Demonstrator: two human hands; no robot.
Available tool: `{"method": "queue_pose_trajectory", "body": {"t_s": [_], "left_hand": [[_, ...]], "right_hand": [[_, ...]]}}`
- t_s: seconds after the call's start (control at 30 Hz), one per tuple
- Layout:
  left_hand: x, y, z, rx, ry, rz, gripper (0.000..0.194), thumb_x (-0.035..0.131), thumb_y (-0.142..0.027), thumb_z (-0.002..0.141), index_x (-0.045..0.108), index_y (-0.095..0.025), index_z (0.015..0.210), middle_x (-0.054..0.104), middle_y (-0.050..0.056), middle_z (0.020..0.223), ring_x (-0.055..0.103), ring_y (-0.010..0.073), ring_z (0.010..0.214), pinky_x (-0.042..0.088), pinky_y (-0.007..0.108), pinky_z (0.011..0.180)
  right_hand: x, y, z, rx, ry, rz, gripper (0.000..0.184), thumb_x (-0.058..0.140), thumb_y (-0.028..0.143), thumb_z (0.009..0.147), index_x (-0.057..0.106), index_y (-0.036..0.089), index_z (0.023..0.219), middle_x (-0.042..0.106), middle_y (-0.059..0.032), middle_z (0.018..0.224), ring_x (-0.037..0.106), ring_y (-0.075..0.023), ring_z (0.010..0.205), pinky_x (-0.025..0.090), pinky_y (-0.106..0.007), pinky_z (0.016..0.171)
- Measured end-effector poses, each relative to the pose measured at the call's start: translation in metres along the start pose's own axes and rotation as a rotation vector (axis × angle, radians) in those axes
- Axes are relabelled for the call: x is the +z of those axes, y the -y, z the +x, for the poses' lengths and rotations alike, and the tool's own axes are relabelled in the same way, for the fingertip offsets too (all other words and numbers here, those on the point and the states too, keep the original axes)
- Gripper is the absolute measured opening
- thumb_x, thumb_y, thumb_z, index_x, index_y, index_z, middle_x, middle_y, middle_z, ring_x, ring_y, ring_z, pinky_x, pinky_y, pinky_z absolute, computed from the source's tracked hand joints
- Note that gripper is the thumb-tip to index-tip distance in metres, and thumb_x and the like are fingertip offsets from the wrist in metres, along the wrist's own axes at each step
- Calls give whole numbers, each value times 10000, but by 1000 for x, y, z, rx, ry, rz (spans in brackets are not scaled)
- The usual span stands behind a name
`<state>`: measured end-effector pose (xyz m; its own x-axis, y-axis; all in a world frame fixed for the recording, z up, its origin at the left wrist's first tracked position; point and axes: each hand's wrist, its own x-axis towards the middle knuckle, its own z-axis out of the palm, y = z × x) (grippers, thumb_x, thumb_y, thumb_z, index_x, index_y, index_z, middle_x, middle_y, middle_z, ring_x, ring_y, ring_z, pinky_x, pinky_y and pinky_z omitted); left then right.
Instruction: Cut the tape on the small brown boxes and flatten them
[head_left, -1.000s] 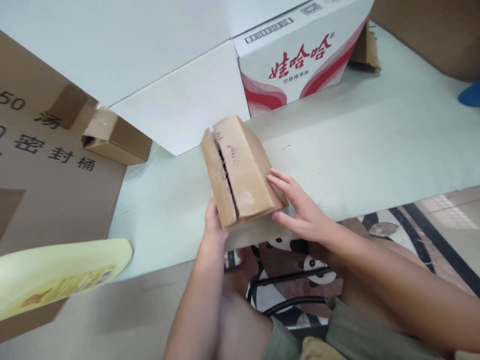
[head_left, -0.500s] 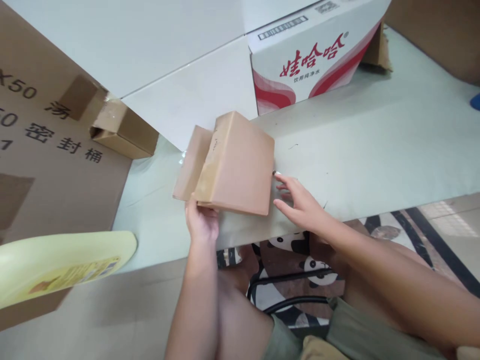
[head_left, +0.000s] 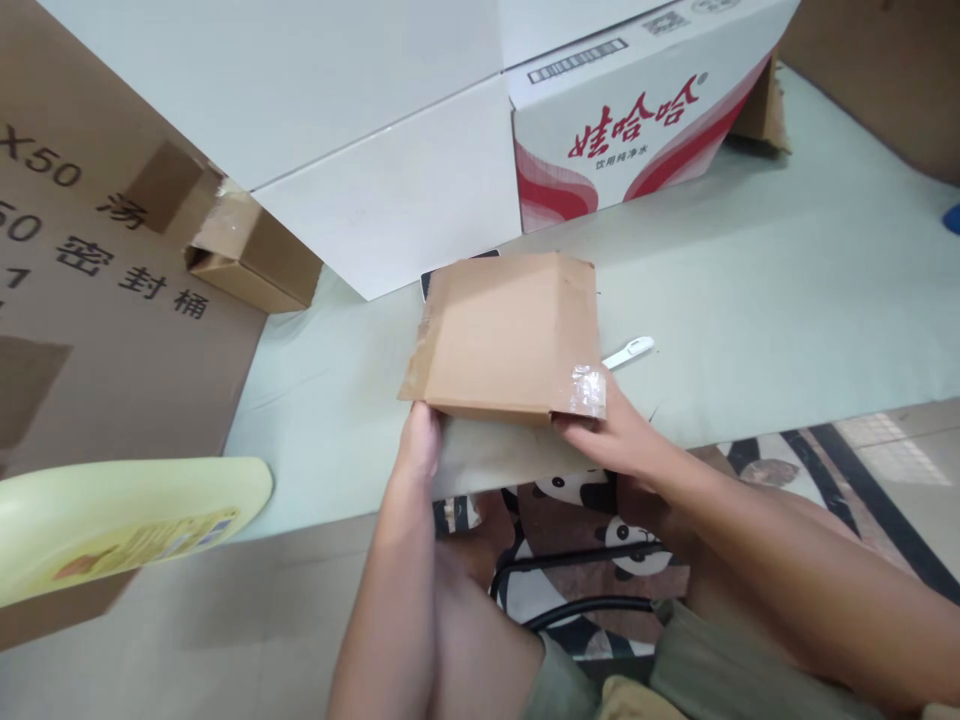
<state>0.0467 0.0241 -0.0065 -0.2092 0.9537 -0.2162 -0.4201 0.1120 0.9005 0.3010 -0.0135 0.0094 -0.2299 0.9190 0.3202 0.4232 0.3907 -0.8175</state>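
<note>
A brown cardboard box (head_left: pixel 495 330) is held between my two hands above the cloth-covered table, its flaps standing out at both sides. Shiny clear tape shows at its lower right corner. My left hand (head_left: pixel 422 437) grips the lower left edge, with the fingers partly hidden beneath. At the right corner, my right hand (head_left: pixel 604 425) closes on the box, some fingers tucked under the flap. Just beyond that hand lies a slim white tool (head_left: pixel 631 351) with a slot near its end; the rest is hidden. Behind the box, a flat dark object (head_left: pixel 486 256) is mostly covered.
White cartons (head_left: pixel 397 200) and a red-and-white water carton (head_left: pixel 622 150) line the table's back. At left stand a large printed cardboard box (head_left: pixel 135 330), a small brown box (head_left: pixel 259 255) and a pale yellow-green bottle (head_left: pixel 150 510). The table's front edge runs above my knees.
The box has turned and tipped so a broad face with flaps shows. My right hand has moved in from beside it and taken hold. The white tool and dark object have come into view.
</note>
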Motion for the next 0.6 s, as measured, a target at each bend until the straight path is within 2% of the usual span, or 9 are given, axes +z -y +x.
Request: {"method": "queue_pose_trajectory", "body": {"t_s": [0.1, 0.17, 0.27, 0.37, 0.43, 0.5, 0.6], "left_hand": [[10, -4, -3, 64, 10, 25, 313, 685, -414, 832, 747, -256, 1094, 685, 29, 1346, 447, 241, 1444, 365, 333, 1176], [11, -7, -2, 105, 4, 24, 289, 678, -437, 814, 741, -246, 1022, 719, 53, 1253, 491, 254, 1397, 387, 354, 1146], [6, -9, 2, 247, -134, 90, 172, 668, -375, 753, 699, -220, 822, 734, 55, 979, 620, 236, 1175, 460, 322, 1011], [0, -14, 3, 345, -233, 120, 160, 617, -361, 701, 637, -211, 647, 684, 40, 781, 656, 193, 856, 500, 286, 780], [-3, -19, -1, 308, -186, 104, 225, 575, -392, 660, 600, -211, 528, 626, 41, 628, 611, 183, 658, 474, 291, 626], [-3, -23, -6, 269, -75, 124, 249, 553, -380, 594, 554, -211, 411, 541, 45, 479, 539, 176, 512, 430, 303, 532], [-2, -27, -11, 244, 59, 187, 198, 550, -306, 522, 546, -202, 353, 513, 58, 412, 505, 175, 443, 412, 310, 488]], "right_hand": [[-5, 6, 0, 22, 56, 105, 217, 660, 316, 829, 629, 230, 1026, 688, -123, 1153, 631, -332, 1146, 527, -533, 983], [-6, 8, 0, 139, 22, 167, 280, 694, 374, 808, 634, 221, 1034, 722, -119, 1094, 676, -322, 1057, 566, -498, 895], [-7, 7, 1, 365, -84, 164, 265, 704, 416, 780, 639, 206, 927, 738, -88, 890, 704, -288, 830, 576, -420, 710], [-10, 2, 3, 408, -235, 157, 249, 670, 453, 786, 643, 212, 841, 732, -80, 853, 695, -281, 820, 562, -414, 724], [-13, -3, 4, 357, -294, 272, 321, 608, 530, 816, 665, 221, 877, 739, -82, 898, 701, -290, 897, 565, -430, 788], [-17, -8, 6, 327, -348, 383, 394, 542, 602, 844, 666, 231, 885, 737, -73, 890, 704, -287, 918, 565, -439, 830], [-22, -11, 8, 378, -424, 410, 324, 575, 555, 855, 648, 239, 856, 720, -42, 832, 700, -263, 876, 562, -419, 839]]}}
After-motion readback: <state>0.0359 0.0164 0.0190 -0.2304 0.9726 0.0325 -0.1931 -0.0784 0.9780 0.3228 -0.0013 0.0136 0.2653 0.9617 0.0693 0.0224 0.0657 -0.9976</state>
